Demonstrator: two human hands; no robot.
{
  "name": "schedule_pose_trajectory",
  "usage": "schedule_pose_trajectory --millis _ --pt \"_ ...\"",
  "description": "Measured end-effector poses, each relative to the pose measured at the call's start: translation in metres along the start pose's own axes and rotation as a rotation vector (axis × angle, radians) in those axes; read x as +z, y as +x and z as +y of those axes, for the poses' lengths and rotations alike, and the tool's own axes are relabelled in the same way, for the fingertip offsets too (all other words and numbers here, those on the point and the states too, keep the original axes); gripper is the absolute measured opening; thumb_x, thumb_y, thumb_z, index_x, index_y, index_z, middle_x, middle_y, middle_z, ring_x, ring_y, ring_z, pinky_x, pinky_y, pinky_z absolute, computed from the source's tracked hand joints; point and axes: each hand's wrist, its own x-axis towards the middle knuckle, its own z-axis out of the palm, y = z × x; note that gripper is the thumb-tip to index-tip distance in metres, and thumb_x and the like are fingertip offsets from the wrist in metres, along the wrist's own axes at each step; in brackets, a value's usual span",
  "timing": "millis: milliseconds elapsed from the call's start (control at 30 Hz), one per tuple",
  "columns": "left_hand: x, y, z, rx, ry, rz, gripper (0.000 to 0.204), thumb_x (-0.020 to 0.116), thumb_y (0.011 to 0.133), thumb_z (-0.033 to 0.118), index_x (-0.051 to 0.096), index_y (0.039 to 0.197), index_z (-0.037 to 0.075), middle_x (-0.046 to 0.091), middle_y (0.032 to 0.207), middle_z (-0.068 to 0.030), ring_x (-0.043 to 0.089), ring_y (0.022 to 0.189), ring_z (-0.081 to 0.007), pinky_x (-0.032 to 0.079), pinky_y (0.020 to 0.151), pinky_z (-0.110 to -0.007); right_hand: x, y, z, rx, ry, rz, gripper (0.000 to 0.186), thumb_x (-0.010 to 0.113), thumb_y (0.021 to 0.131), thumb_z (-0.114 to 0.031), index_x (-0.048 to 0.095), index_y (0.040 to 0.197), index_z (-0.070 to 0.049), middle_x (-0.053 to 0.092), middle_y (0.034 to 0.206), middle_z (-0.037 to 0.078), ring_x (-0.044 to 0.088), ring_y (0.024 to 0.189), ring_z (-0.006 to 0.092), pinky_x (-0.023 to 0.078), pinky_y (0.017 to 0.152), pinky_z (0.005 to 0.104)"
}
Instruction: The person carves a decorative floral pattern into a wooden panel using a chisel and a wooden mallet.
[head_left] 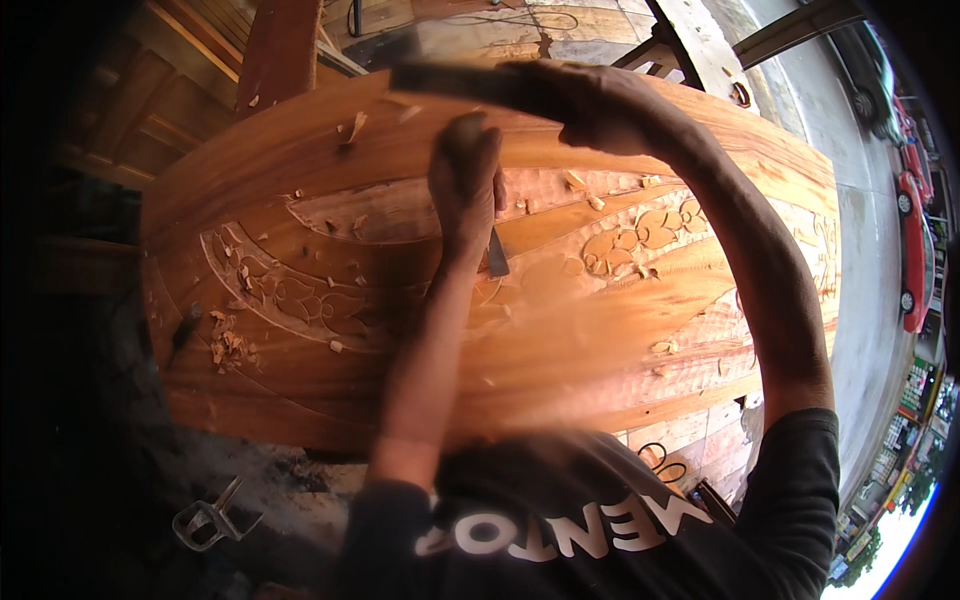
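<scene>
My left hand (464,180) is closed around a chisel. The chisel's flat metal blade (498,256) sticks out below the fist, its edge down at the carved wooden panel (560,360). My right hand (610,108) grips one end of a dark, bar-shaped mallet (470,86). Smeared by motion, the mallet is held level over the far part of the panel, just beyond the left fist. Carved leaf and scroll outlines (635,238) run over the panel, beside hollows with rippled tool marks. The chisel's handle is hidden in my left hand.
Wood shavings (232,345) lie in a heap at the panel's left, with loose chips scattered elsewhere. Wooden beams (280,60) stand beyond the far edge. A metal-framed object (212,515) sits at lower left. A road with parked red cars (914,250) runs along the right.
</scene>
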Motion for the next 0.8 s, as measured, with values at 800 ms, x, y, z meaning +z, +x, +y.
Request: schedule_pose_trajectory --millis 800 --pt "-0.041 0.012 -0.001 -0.023 0.025 0.014 0.028 0.079 0.099 0.025 0.059 0.111 0.011 0.054 0.064 0.0024 0.044 0.04 -0.0052 0.031 0.035 -0.023 -0.004 0.038 -0.003 0.107 0.092 -0.134 0.078 0.082 0.081 -0.012 0.051 0.152 -0.015 0.075 0.105 0.018 0.074 0.095 0.0299 0.06 0.085 0.0434"
